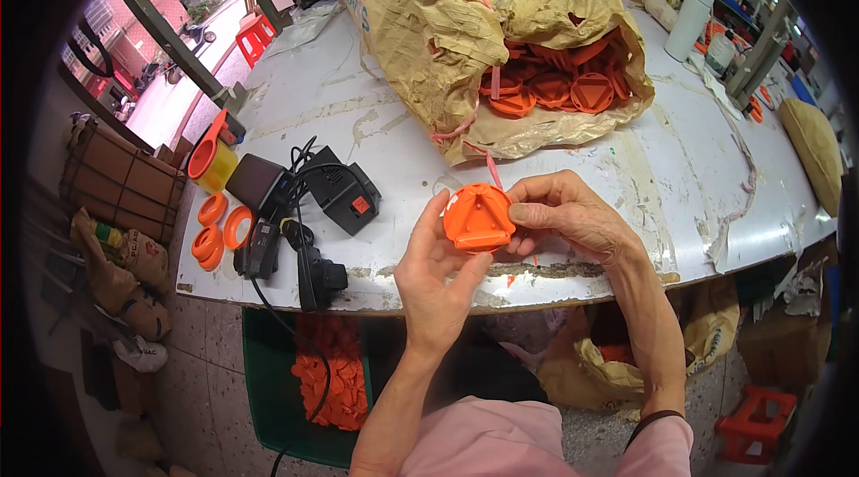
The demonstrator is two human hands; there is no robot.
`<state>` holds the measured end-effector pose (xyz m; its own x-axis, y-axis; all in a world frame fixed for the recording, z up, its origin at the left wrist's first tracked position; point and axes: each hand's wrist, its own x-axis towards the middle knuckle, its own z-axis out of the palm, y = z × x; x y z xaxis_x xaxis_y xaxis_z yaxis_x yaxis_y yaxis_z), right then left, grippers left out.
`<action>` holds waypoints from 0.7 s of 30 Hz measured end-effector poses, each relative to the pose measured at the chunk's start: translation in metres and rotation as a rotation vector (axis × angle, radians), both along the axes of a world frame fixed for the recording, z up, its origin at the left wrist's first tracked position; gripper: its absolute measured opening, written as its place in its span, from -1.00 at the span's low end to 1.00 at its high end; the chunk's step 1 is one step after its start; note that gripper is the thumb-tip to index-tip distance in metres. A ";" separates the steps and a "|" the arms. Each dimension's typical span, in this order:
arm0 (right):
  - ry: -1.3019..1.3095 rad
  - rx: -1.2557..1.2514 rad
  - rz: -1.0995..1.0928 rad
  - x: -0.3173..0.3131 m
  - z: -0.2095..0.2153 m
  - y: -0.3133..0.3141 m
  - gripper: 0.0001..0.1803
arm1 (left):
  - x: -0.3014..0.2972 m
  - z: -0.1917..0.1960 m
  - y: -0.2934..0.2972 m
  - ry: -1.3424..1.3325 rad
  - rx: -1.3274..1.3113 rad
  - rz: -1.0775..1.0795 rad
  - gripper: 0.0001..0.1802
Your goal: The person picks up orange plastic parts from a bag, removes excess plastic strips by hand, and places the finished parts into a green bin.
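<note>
An orange round plastic part (480,216) with a raised triangle in its face is held up over the front edge of the table. My left hand (436,273) grips it from the left and below, the thumb at its lower rim. From the right, my right hand (562,216) pinches its edge between thumb and fingers. Beyond my hands lies a torn yellow woven sack (447,38), its mouth open toward me. Many similar orange parts (559,88) fill that mouth. A pink strip (493,171) lies just behind the held part.
Black chargers (340,195) with cables, orange rings (238,226) and a yellow-and-orange container (212,162) stand on the table's left. Below it, a green bin (268,387) holds orange pieces beside another sack (582,370). A red stool (757,423) stands lower right; a white bottle (689,22) is at back right.
</note>
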<state>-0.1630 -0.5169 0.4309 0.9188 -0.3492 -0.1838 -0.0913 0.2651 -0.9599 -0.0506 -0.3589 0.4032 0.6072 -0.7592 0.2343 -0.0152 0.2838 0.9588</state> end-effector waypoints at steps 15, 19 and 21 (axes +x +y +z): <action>0.024 -0.018 0.029 -0.001 0.003 0.002 -0.69 | 0.000 -0.005 -0.001 -0.175 -0.006 0.062 -0.24; 0.019 -0.021 0.031 -0.002 0.002 0.002 -0.68 | -0.001 -0.007 -0.001 -0.199 -0.007 0.070 -0.23; 0.033 -0.031 0.042 -0.001 0.004 0.002 -0.67 | -0.001 -0.006 -0.001 -0.197 0.007 0.078 -0.23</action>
